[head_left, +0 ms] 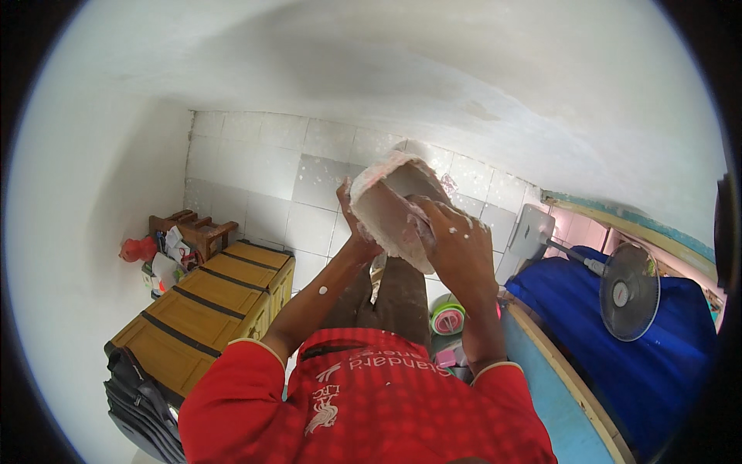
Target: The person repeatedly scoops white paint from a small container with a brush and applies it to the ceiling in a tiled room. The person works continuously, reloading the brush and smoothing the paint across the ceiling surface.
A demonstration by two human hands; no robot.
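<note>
Tilted in front of me is a paint tub [379,174], its rim thickly crusted with white and its inside pinkish white. My left hand [357,220] grips it from the left and below, fingers up along its outer side. My right hand [456,236], spotted with white paint, is at the tub's opening on the right. Its fingers are bent inward there, and what they hold, if anything, is hidden. White drops also mark my left forearm [321,292].
Yellow-brown cabinets [189,309] with dark bands stand at left, beside a black bag [139,402] and a wooden stool [197,232]. At right are a fan [622,294], blue cloth [556,290] and a light-blue panel [541,371]. A green-and-pink container [448,319] is by my legs. Paint specks dot the tiled floor [270,166].
</note>
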